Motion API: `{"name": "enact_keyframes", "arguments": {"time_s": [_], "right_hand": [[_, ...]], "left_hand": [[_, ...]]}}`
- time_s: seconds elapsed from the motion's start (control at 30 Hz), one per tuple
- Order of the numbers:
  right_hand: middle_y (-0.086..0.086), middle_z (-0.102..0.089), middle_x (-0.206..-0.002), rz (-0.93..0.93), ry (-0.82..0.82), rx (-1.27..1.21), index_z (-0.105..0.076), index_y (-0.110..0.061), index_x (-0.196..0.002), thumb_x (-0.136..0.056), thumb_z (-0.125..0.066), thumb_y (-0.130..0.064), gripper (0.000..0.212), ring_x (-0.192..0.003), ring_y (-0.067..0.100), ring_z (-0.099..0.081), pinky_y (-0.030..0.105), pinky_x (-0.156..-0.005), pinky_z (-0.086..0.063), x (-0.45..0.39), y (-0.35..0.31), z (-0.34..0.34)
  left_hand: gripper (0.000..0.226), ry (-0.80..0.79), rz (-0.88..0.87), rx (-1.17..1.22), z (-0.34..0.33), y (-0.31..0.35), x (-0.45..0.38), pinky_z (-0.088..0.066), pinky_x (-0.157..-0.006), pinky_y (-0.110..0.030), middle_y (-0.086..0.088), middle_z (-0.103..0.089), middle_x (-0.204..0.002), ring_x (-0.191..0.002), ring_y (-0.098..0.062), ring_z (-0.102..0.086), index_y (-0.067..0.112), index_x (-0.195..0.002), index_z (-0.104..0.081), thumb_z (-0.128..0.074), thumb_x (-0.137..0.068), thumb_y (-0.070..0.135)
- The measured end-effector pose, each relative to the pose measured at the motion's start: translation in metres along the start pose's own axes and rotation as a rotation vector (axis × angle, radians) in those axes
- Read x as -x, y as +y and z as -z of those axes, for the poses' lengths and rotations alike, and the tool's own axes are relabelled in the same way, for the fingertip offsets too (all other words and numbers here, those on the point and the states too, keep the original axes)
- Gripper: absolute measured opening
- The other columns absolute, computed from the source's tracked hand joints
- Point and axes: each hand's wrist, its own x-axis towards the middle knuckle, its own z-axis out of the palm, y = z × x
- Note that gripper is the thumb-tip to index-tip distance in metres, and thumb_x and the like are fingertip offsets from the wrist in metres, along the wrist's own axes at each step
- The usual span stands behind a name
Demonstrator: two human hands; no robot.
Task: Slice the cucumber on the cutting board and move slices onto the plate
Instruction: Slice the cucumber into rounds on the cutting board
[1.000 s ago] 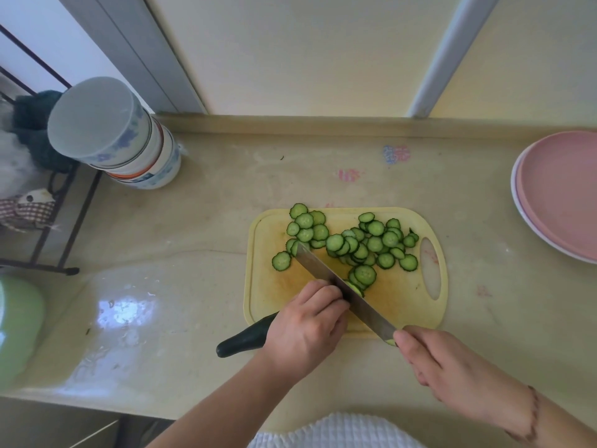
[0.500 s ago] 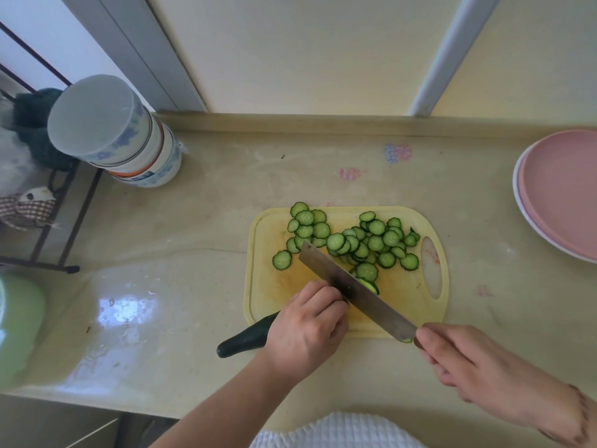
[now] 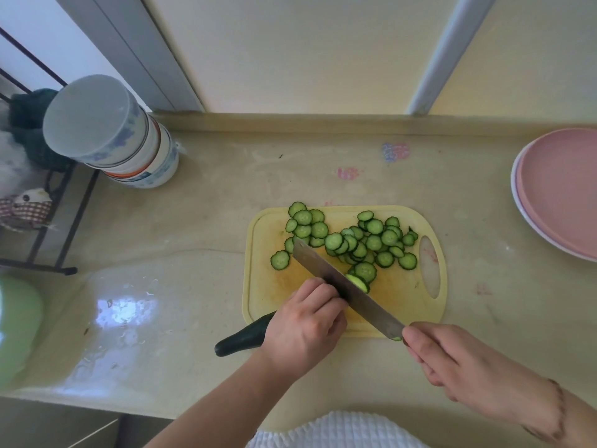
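Observation:
A yellow cutting board (image 3: 268, 286) lies on the counter with several cucumber slices (image 3: 355, 240) heaped across its far half. My left hand (image 3: 307, 324) presses down on the dark green cucumber (image 3: 240, 337), whose uncut end sticks out over the board's near left edge. My right hand (image 3: 468, 367) grips the handle of a knife (image 3: 342, 286). The blade runs diagonally across the board, right against my left fingers, with a fresh slice (image 3: 357, 282) leaning on its far side. A pink plate (image 3: 562, 189) sits at the right edge of the counter, apart from the board.
A stack of upturned bowls (image 3: 109, 134) stands at the back left of the counter. A black wire rack (image 3: 48, 221) lies beyond the counter's left end. Something pale green (image 3: 16, 324) sits at the left edge. The counter's front edge runs just below my hands.
The knife drew back towards me and to the right, then came forward again, back against my left fingers. My left hand and the cucumber have barely moved.

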Motion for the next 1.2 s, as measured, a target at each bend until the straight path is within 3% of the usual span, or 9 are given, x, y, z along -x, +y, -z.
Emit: {"name": "enact_keyframes", "arguments": {"time_s": [0.1, 0.27, 0.33, 0.5, 0.73, 0.9, 1.03, 1.2], "right_hand": [[-0.007, -0.037, -0.055, 0.03, 0.029, 0.063, -0.039, -0.015, -0.07, -0.083, -0.026, -0.07, 0.058, -0.05, 0.007, -0.032, 0.025, -0.049, -0.034, -0.009, 0.001, -0.006], [-0.002, -0.044, -0.058, 0.072, 0.071, 0.151, -0.046, -0.01, -0.072, -0.086, -0.023, -0.068, 0.064, -0.052, 0.007, -0.04, 0.038, -0.06, -0.044, -0.02, 0.007, -0.013], [-0.003, -0.042, -0.057, 0.075, 0.075, 0.145, -0.044, -0.012, -0.071, -0.086, -0.024, -0.069, 0.062, -0.051, 0.006, -0.038, 0.036, -0.057, -0.042, -0.02, 0.008, -0.011], [-0.008, -0.038, -0.049, 0.036, 0.095, 0.089, -0.041, -0.014, -0.069, -0.081, -0.027, -0.069, 0.058, -0.045, 0.006, -0.032, 0.018, -0.047, -0.031, -0.019, 0.008, 0.009], [-0.009, -0.035, -0.048, 0.056, 0.041, 0.043, -0.041, -0.007, -0.072, -0.082, -0.032, -0.068, 0.063, -0.046, 0.006, -0.028, 0.019, -0.047, -0.03, -0.015, 0.005, 0.022], [-0.006, -0.046, -0.048, 0.229, 0.251, 0.426, -0.047, -0.027, -0.072, -0.08, -0.02, -0.085, 0.064, -0.044, 0.01, -0.044, 0.028, -0.046, -0.037, -0.008, 0.002, 0.029], [-0.011, -0.053, -0.054, 0.289, 0.479, 0.719, -0.053, -0.029, -0.078, -0.084, -0.017, -0.083, 0.065, -0.045, 0.005, -0.047, 0.022, -0.042, -0.035, -0.019, 0.007, 0.022], [-0.01, -0.057, -0.058, 0.33, 0.601, 0.844, -0.053, -0.029, -0.077, -0.085, -0.013, -0.081, 0.066, -0.045, 0.012, -0.055, 0.026, -0.038, -0.037, -0.032, 0.015, 0.013]], "left_hand": [[0.009, 0.008, 0.002, -0.003, 0.001, 0.0, -0.001, -0.052, -0.08, -0.028, -0.005, -0.064, -0.088, -0.086, -0.025, -0.06, 0.006, -0.085, -0.072, -0.066, -0.091, 0.001], [0.011, 0.012, -0.004, -0.009, 0.0, 0.0, 0.0, -0.052, -0.08, -0.027, -0.006, -0.065, -0.091, -0.087, -0.025, -0.06, 0.006, -0.087, -0.073, -0.064, -0.093, 0.003], [0.01, 0.01, 0.0, -0.011, 0.0, 0.0, 0.001, -0.052, -0.08, -0.029, -0.006, -0.065, -0.091, -0.088, -0.026, -0.061, 0.006, -0.088, -0.073, -0.064, -0.093, 0.003], [0.009, 0.012, -0.012, -0.016, 0.0, 0.002, 0.001, -0.053, -0.076, -0.033, -0.006, -0.064, -0.093, -0.086, -0.026, -0.06, 0.006, -0.084, -0.07, -0.066, -0.09, 0.0], [0.006, 0.035, -0.125, -0.034, 0.003, 0.008, 0.01, -0.051, -0.076, -0.037, -0.002, -0.069, -0.097, -0.089, -0.026, -0.063, 0.011, -0.086, -0.074, -0.072, -0.086, 0.005], [0.006, -0.007, -0.254, -0.076, 0.008, 0.007, 0.017, -0.05, -0.078, -0.037, -0.003, -0.069, -0.099, -0.089, -0.029, -0.064, 0.01, -0.088, -0.074, -0.071, -0.087, 0.005], [0.008, -0.066, -0.355, -0.098, 0.009, 0.006, 0.021, -0.049, -0.084, -0.036, -0.003, -0.069, -0.099, -0.091, -0.029, -0.063, 0.011, -0.092, -0.075, -0.068, -0.091, 0.008], [0.014, -0.064, -0.403, -0.095, 0.012, 0.01, 0.019, -0.049, -0.089, -0.039, -0.004, -0.069, -0.103, -0.094, -0.03, -0.062, 0.012, -0.101, -0.075, -0.064, -0.093, 0.011]]}}
